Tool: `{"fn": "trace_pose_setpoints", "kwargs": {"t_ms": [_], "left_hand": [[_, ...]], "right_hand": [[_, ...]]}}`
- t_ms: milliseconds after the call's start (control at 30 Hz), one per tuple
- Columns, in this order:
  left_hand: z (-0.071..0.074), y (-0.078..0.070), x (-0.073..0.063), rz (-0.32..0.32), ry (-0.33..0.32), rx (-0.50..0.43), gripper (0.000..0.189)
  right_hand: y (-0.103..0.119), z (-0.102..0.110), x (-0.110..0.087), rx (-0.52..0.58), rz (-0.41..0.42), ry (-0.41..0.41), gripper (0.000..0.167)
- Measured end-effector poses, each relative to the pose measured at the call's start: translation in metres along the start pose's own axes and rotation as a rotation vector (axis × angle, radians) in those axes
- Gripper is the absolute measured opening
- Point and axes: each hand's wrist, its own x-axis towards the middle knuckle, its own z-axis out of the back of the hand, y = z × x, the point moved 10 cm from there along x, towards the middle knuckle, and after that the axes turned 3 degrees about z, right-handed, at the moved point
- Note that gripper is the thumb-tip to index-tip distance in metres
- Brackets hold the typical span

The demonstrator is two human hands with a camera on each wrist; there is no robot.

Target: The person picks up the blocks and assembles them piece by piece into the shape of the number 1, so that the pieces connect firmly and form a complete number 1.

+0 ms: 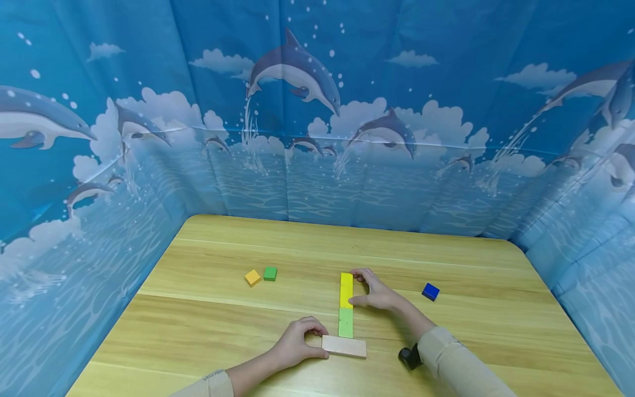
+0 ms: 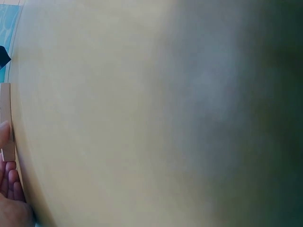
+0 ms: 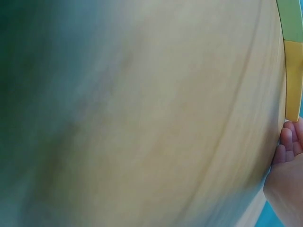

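A plain wooden block (image 1: 344, 347) lies crosswise on the table, its left end between the thumb and fingers of my left hand (image 1: 296, 346). In the left wrist view the thumb overlaps that wooden block (image 2: 6, 104) near its end. Above it, a light green block (image 1: 345, 323) and a yellow block (image 1: 346, 290) line up end to end, pointing away from me. My right hand (image 1: 379, 293) holds the yellow block from the right, fingers at its far corner and thumb lower along its side. The right wrist view shows fingers at the yellow block's end (image 3: 293, 85).
An orange block (image 1: 252, 278) and a green block (image 1: 270, 273) lie close together on the left of the wooden table (image 1: 198, 325). A blue block (image 1: 430, 291) lies to the right. A black device (image 1: 409, 357) sits by the right sleeve. A dolphin-print curtain (image 1: 317, 182) surrounds the table.
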Motion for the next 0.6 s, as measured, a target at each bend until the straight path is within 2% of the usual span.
{"fn": "trace_pose_setpoints", "kwargs": {"t_ms": [467, 600], "left_hand": [[0.0006, -0.0028, -0.001, -0.001, 0.011, -0.009, 0.03], [0.0006, -0.0023, -0.0005, 0.001, 0.01, -0.01, 0.03]], "right_hand": [[-0.0028, -0.0017, 0.0006, -0.021, -0.005, -0.003, 0.072], [0.0028, -0.0001, -0.0005, -0.005, 0.012, -0.007, 0.071]]}}
